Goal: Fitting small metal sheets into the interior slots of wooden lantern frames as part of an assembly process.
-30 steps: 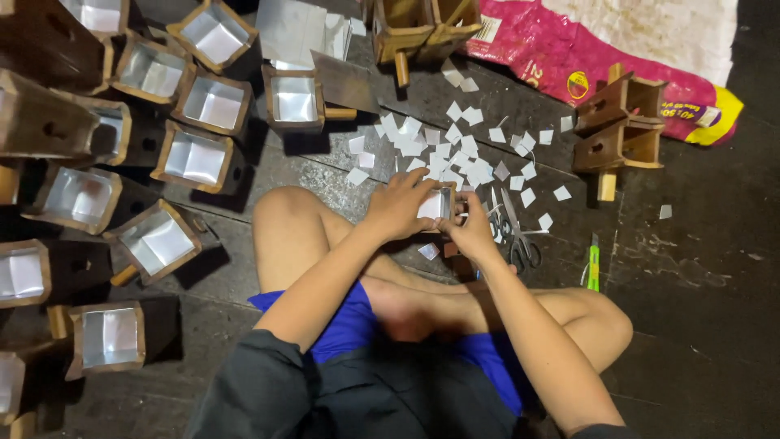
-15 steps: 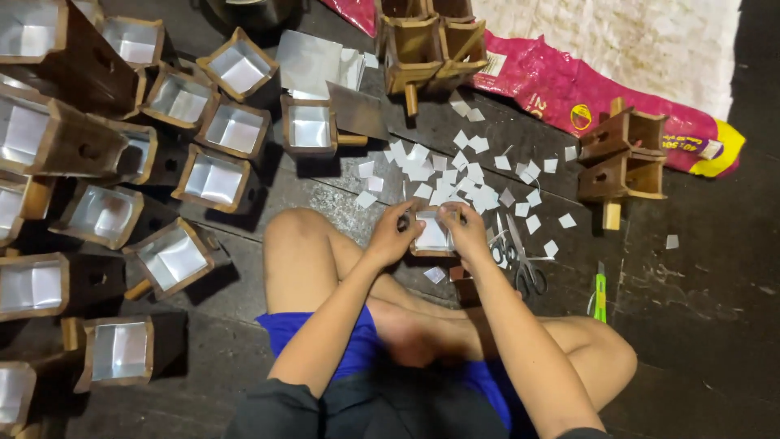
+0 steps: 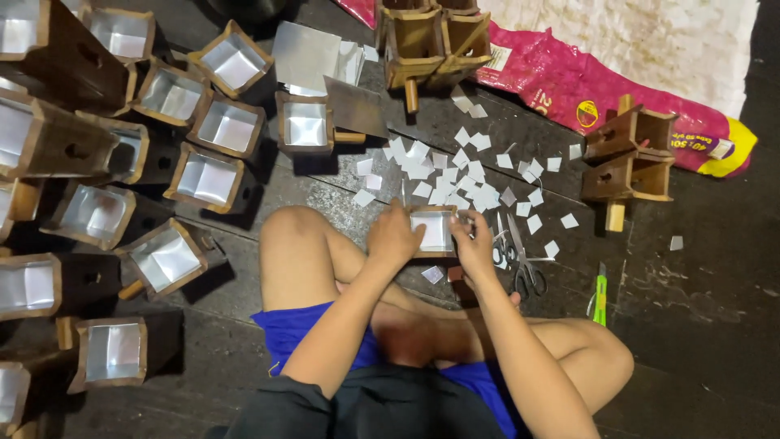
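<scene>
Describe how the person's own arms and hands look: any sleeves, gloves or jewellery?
Both arms are bare up to the dark short sleeves near the shoulders. The left hand and right hand wear no gloves; no watch, ring or bracelet is visible.

Seated cross-legged on a dark floor, a person's left hand (image 3: 392, 236) and right hand (image 3: 475, 248) grip a small foil-lined wooden box (image 3: 432, 231); scissors (image 3: 520, 258) lie beside.

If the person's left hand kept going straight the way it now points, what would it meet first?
Probably the small foil-lined wooden box that the left hand already touches; beyond it lie scattered white paper squares.
</scene>
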